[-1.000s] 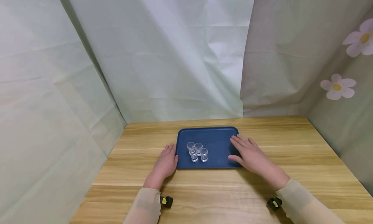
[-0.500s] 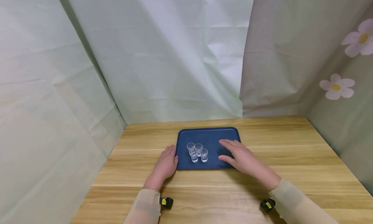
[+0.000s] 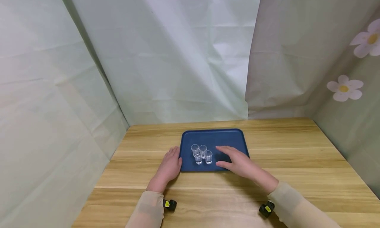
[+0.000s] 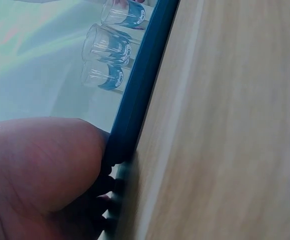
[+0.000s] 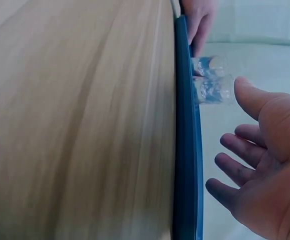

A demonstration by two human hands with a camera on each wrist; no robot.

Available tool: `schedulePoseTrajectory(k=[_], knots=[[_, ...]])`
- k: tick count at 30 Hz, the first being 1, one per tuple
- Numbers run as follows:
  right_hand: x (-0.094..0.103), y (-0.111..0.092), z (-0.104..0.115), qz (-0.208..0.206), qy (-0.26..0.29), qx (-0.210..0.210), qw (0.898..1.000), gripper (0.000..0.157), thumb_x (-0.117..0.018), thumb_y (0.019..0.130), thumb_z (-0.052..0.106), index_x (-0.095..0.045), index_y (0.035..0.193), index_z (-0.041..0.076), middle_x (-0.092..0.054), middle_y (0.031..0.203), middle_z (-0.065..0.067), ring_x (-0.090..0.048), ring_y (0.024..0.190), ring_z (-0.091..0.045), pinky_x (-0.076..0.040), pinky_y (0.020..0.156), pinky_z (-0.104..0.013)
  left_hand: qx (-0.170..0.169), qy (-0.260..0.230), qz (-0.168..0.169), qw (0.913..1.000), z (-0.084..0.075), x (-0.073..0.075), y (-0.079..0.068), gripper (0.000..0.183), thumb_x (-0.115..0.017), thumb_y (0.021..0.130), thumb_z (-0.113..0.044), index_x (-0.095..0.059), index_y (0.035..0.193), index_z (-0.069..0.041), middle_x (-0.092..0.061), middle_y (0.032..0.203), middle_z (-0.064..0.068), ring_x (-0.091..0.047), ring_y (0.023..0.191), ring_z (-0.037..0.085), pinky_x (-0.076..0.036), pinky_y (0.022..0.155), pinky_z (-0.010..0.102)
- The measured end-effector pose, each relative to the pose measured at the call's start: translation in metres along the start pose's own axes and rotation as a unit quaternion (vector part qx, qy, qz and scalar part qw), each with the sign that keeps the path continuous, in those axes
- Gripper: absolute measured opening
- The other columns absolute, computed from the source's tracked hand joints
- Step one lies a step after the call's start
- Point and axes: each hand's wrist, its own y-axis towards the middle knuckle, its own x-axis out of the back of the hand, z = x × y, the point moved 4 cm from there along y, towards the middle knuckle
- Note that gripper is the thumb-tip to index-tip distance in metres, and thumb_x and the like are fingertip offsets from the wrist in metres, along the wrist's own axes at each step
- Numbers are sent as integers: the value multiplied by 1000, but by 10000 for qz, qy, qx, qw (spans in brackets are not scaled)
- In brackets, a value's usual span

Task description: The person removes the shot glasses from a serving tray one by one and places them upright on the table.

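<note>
A blue rectangular tray (image 3: 219, 139) lies on the wooden table, bearing several small clear shot glasses clustered on its left half. The front right shot glass (image 3: 208, 157) is the one closest to my right hand (image 3: 237, 161), which hovers over the tray's right half, thumb and fingers spread apart and nothing between them. In the right wrist view its fingers (image 5: 240, 150) are extended, with glasses beyond the thumb. My left hand (image 3: 170, 165) rests at the tray's left edge; the left wrist view has its thumb (image 4: 50, 160) against the tray rim (image 4: 140, 90).
Around the tray stretches the wood-grain table (image 3: 207, 201). Pale green cloth (image 3: 178, 56) hangs behind and at both sides, with printed white flowers (image 3: 344, 88) on the right. A black wrist camera (image 3: 266, 209) sits on each sleeve.
My right hand has moved left from the tray's right edge, over the tray toward the glasses. The left hand, tray and glasses stay in place.
</note>
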Motion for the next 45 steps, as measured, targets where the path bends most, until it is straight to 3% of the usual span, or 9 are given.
schedulePoseTrajectory(k=[12, 23, 33, 45], knots=[[-14, 10, 2, 185, 449, -171, 9987, 70, -77, 106, 40, -54, 163, 7, -60, 158, -16, -57, 146, -38, -49, 118, -59, -120, -242, -123, 9996, 1, 0, -2, 56, -52, 114, -13, -41, 161, 16, -41, 167, 35, -33, 159, 52, -27, 131, 62], [-25, 17, 2, 53, 598, -245, 9979, 66, -83, 102, 36, -60, 157, 8, -66, 151, -11, -65, 137, -31, -52, 115, -56, 64, -55, 97, 9999, 4, -2, 0, 57, -52, 117, -16, -39, 165, 11, -37, 172, 29, -29, 163, 46, -25, 133, 59], [-29, 21, 3, -79, 736, -449, 9962, 53, -85, 101, 32, -69, 147, 10, -73, 140, -8, -68, 132, -29, -54, 112, -55, -128, -286, -178, 9993, 6, -5, 0, 56, -51, 115, -15, -40, 162, 14, -40, 169, 33, -31, 161, 50, -26, 131, 64], [-31, 25, 6, -297, 691, -471, 9961, 40, -83, 102, 33, -75, 136, 14, -76, 127, -1, -70, 122, -26, -57, 105, -52, -91, -105, -38, 9999, 0, 1, -4, 57, -53, 115, -14, -40, 163, 14, -39, 170, 33, -31, 161, 49, -27, 132, 62]])
